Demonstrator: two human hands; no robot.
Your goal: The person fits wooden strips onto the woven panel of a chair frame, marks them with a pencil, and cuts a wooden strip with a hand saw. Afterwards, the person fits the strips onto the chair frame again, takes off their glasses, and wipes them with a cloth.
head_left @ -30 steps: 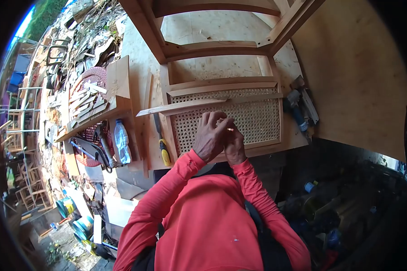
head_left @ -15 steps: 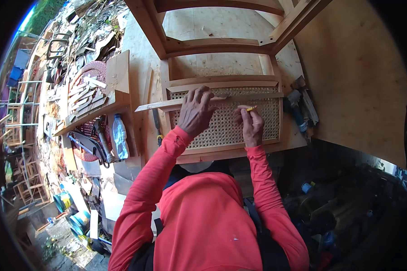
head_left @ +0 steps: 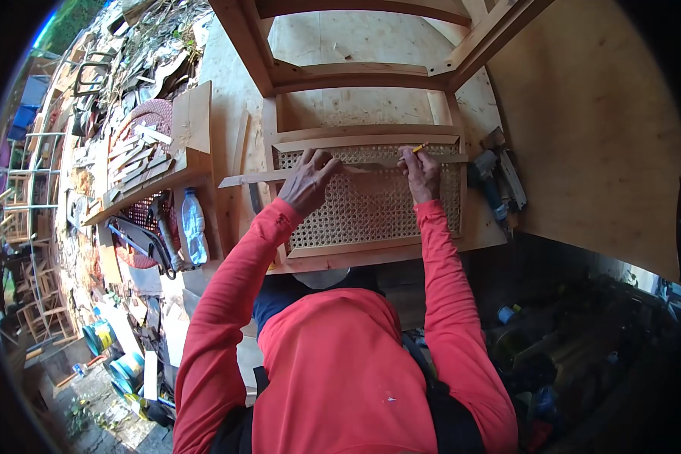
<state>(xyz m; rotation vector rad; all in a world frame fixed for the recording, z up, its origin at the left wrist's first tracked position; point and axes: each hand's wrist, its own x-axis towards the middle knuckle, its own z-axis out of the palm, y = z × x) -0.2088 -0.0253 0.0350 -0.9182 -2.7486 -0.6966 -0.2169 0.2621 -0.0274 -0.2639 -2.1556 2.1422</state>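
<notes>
Both hands rest on the cane panel (head_left: 371,208): left hand (head_left: 310,181) presses flat on the strip (head_left: 265,177), right hand (head_left: 420,172) pinches a pencil (head_left: 419,148) beside it.

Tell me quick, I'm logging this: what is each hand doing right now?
Left hand: open, fingers spread, pressing down on the wooden strip that lies across the cane panel.
Right hand: closed on a pencil.
</notes>
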